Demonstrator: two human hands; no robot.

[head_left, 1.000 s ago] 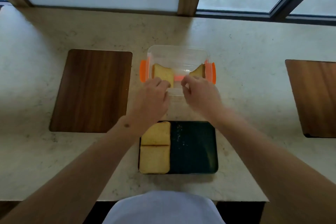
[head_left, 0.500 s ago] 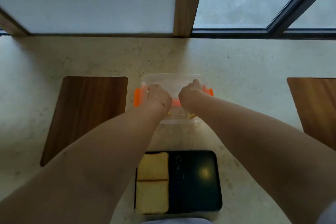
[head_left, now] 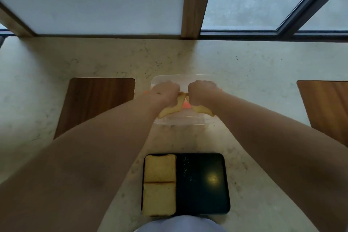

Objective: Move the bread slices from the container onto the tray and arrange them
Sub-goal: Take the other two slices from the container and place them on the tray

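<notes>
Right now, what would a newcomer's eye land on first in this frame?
Both hands, the left hand and right hand, are inside the clear container at mid-counter, each pinching a bread slice: left slice, right slice. Nearer the person, the dark tray holds two bread slices along its left side.

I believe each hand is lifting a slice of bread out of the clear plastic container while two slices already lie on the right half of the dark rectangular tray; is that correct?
Not quite: the head view shows the two bread slices on the left half of the dark rectangular tray. The rest holds: the left hand and right hand each lift a slice from the clear plastic container.
</notes>
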